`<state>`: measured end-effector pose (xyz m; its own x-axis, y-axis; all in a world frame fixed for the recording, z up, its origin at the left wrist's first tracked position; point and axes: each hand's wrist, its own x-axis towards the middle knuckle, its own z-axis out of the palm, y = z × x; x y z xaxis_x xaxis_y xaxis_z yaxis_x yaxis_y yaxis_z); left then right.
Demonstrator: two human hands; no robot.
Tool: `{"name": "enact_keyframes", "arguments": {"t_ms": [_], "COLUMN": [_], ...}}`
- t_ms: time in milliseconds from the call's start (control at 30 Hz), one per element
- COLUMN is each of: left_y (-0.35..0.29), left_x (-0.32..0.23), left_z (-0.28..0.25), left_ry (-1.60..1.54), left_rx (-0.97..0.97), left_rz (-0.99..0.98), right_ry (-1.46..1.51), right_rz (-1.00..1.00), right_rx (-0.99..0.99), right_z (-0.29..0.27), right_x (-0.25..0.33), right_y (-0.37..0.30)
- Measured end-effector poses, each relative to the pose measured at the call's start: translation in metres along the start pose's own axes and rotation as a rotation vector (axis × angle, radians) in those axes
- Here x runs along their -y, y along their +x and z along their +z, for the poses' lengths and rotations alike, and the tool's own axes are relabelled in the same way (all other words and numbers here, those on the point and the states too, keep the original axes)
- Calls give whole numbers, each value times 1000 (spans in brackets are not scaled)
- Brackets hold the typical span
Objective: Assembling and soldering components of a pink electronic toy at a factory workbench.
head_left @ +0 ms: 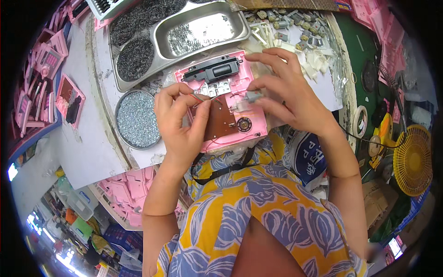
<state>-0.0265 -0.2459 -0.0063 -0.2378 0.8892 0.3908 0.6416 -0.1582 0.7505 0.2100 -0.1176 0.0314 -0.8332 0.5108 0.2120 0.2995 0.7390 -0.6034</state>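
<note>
A pink plastic casing lies opened in front of me, with a brown circuit board, a black mechanism and a small round speaker in it. My left hand is closed at the casing's left side, pinching thin red and pale wires between thumb and fingers. Over the right side, my right hand holds a small grey motor between thumb and a finger, its other fingers raised and spread. The motor and nearby fingertips are slightly blurred.
Beyond the casing stands a metal tray of small dark springs. A round dish of screws sits at left. Several grey motors and white plastic parts lie back right. A yellow fan and tape roll are at right.
</note>
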Motion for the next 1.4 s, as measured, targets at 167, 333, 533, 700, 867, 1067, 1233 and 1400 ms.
{"name": "enact_keyframes", "arguments": {"t_ms": [167, 333, 533, 700, 867, 1067, 1233, 1400], "left_y": [-1, 1, 11, 26, 28, 15, 10, 2], "left_x": [-5, -4, -6, -5, -10, -8, -2, -2], "left_z": [3, 3, 5, 8, 4, 14, 9, -15], "left_ry": [78, 82, 2, -196, -180, 185, 118, 237], "left_rx": [-47, -55, -50, -12, 118, 148, 164, 277], "left_rz": [35, 46, 32, -35, -72, 105, 319, 349], "right_ry": [-64, -67, -5, -171, -100, -11, -63, -169], "right_rz": [16, 83, 224, 1, -28, 7, -38, -105], "right_rx": [0, -12, -38, -131, -163, -225, -223, -250], "right_z": [17, 21, 17, 26, 47, 43, 41, 37], "right_x": [-10, -7, 3, 22, 12, 9, 10, 17], "right_y": [16, 22, 28, 36, 38, 25, 22, 24]}}
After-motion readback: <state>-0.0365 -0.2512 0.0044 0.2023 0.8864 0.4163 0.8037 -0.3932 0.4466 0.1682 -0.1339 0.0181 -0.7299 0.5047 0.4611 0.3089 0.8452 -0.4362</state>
